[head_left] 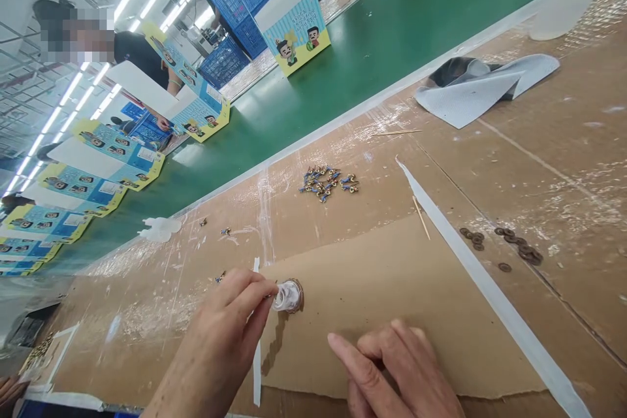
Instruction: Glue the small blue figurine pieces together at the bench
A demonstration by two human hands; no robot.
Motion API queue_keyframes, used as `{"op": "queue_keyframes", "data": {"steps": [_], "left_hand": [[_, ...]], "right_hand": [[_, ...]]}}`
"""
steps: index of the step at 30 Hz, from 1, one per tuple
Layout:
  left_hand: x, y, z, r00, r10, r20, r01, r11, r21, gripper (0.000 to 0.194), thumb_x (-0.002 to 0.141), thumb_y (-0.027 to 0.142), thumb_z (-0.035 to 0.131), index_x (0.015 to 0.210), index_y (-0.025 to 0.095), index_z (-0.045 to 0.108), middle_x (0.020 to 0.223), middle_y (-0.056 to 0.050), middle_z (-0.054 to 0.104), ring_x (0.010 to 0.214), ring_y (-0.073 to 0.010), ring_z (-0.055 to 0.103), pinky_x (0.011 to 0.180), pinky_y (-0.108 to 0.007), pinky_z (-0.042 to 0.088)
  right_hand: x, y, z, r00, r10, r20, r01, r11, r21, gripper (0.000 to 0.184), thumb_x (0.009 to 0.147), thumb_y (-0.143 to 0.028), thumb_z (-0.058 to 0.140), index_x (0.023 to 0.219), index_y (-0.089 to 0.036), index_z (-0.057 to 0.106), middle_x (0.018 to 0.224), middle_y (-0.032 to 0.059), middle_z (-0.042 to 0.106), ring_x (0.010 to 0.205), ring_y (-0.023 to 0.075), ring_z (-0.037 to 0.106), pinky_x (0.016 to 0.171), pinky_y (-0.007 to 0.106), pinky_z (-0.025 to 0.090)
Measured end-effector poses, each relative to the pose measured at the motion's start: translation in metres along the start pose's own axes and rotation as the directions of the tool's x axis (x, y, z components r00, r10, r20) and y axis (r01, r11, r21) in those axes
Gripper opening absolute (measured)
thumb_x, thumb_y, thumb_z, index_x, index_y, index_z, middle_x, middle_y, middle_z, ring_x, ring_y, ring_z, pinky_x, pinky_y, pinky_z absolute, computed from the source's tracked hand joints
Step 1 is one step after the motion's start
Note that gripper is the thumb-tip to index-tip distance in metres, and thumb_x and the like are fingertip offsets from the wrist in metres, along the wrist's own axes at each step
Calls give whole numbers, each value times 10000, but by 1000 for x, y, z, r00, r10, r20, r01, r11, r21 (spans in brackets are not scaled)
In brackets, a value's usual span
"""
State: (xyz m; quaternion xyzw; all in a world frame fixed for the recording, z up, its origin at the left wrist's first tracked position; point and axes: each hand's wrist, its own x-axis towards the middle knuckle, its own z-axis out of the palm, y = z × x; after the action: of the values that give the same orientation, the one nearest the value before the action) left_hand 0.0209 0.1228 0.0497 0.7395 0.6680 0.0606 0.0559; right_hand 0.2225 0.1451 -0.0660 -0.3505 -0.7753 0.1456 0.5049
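small clear bottle [288, 296] on the brown cardboard sheet [392, 287], near its left edge | left hand [220, 333] pinches the bottle between thumb and fingertips | right hand [396, 372] rests loosely curled on the sheet, index finger out, holding nothing | pile of small charms [329, 181] farther off | dark rings [514, 245] to the right, beyond a white strip [490, 294]

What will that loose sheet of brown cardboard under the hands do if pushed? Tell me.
The brown cardboard sheet lies flat on the table with a ragged torn edge, so it looks thin and light, and would probably slide easily. Lifted by one corner, it would likely bend. The right hand resting on it may pin it.
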Motion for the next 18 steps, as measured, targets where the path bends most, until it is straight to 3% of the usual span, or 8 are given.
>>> {"op": "queue_keyframes", "data": {"steps": [4, 11, 14, 18], "left_hand": [[0, -1, 1, 1000, -5, 20, 4, 1000, 19, 143, 905, 124, 511, 977, 230, 575, 892, 0, 601, 798, -121, 591, 700, -246, 484], [0, 5, -9, 1000, 13, -20, -11, 996, 84, 132, 920, 179, 486, 961, 223, 604, 873, -1, 626, 783, -101, 634, 696, -187, 513], [-16, -3, -25, 999, 13, -32, -7, 986, 168, 154, 899, 258, 540, 1031, 233, 616, 949, -12, 651, 830, -95, 670, 744, -135, 526], [-63, -20, -36, 997, -75, -31, 80, 982, 171, 225, 829, 299, 641, 1050, 258, 638, 945, 9, 699, 837, -103, 706, 779, -102, 529]], "right_hand": [[0, 7, -1, 999, 13, -39, -16, 997, -72, 270, 849, -330, 571, 1078, -230, 672, 673, 26, 540, 625, 133, 517, 584, 256, 369], [-7, 19, -8, 999, 42, -24, -44, 994, -97, 298, 855, -372, 565, 1108, -249, 667, 677, 25, 540, 626, 135, 526, 587, 258, 390], [-8, 20, -10, 999, 47, -13, -48, 995, -87, 300, 856, -371, 569, 1117, -257, 664, 678, 23, 545, 630, 136, 535, 588, 257, 399], [-9, 15, -8, 999, 44, 21, -43, 999, -20, 299, 860, -354, 573, 1134, -269, 657, 678, 18, 552, 631, 135, 547, 587, 257, 405]]}}
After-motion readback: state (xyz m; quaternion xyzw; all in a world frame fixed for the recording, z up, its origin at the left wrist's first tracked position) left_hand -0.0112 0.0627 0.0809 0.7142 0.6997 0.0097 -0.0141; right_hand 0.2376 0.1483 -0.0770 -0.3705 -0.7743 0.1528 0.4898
